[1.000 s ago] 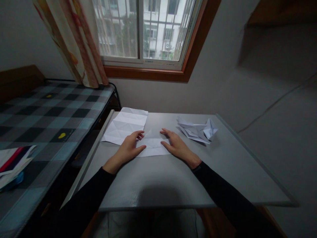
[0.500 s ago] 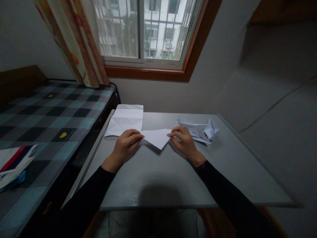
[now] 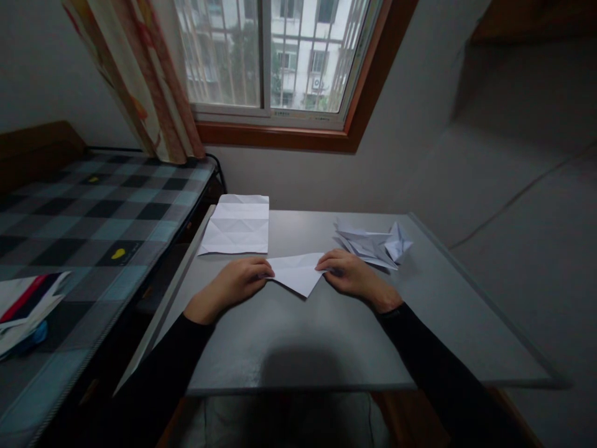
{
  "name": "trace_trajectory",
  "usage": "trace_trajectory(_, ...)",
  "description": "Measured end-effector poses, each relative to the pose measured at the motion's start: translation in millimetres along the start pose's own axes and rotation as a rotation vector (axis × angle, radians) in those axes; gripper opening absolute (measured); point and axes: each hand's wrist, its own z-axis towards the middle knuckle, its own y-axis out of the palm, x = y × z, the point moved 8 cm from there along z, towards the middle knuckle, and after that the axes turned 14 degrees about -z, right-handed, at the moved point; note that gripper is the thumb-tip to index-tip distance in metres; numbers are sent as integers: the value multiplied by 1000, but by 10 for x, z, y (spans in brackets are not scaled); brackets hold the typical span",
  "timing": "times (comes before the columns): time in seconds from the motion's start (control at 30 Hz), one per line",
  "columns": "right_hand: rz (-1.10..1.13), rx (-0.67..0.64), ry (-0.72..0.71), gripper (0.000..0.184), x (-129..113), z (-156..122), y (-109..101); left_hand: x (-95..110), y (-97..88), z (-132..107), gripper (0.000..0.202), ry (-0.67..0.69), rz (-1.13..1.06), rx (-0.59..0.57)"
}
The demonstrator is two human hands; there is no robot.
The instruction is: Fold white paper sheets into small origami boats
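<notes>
A folded sheet of white paper [image 3: 298, 272] spans the gap between my two hands, its pointed corner facing me. My left hand [image 3: 240, 281] is closed on the paper's left end, with the thumb partly hidden. At the right end my right hand [image 3: 352, 277] pinches the paper between thumb and fingers. Behind my left hand lies a creased white sheet [image 3: 237, 224], flat on the table. Just beyond my right hand is a group of folded paper pieces [image 3: 373, 242], with points sticking up.
The white table [image 3: 298, 348] stands under a barred window [image 3: 265, 56]. To the left is a bed [image 3: 93, 218] with a checked cover, papers [image 3: 28, 305] lying on it. A curtain [image 3: 149, 81] hangs by the window.
Both hands have come slightly nearer to me and lower, bringing the folded paper along. A strip along its far edge now shows a crease. The other papers have stayed put.
</notes>
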Motion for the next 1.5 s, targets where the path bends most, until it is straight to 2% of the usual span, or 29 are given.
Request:
trace_trajectory(0.13,115,-37,144,9,171,-56,8,-44,-89,-34,15,-62,-139,-14)
trace_trajectory(0.23,196,-49,157,10,229,-74,24,-43,-107,-40,18,-68,-191,-37)
trace_trajectory(0.43,267,-102,176,17,214,-38,84,-80,-83,-17,16,-94,-100,-25)
trace_trajectory(0.6,164,-126,164,18,156,-6,139,-103,-3,10,17,-87,29,-2)
trace_trajectory(0.67,124,-102,153,22,170,-10,147,-127,13,10,16,-105,76,30)
trace_trajectory(0.8,80,-66,155,49,245,-43,162,-170,18,-7,47,-126,151,88)
trace_trajectory(0.9,59,-94,178,56,299,-65,200,-209,38,-18,54,-142,176,82)
trace_trajectory(1.1,79,-81,150,49,264,-51,196,-202,44,8,54,-148,151,77)
trace_trajectory(1.23,78,-13,126,47,173,-13,123,-111,-22,41,53,-135,113,117)
trace_trajectory(1.3,60,25,115,42,119,14,79,-60,-52,53,44,-114,116,130)
trace_trajectory(1.4,23,34,79,21,32,48,46,-21,-32,61,17,-81,138,83)
trace_trajectory(1.43,13,31,63,14,4,55,38,-19,-15,58,13,-73,140,61)
trace_trajectory(1.5,5,22,37,12,-39,56,21,-23,6,45,15,-65,134,34)
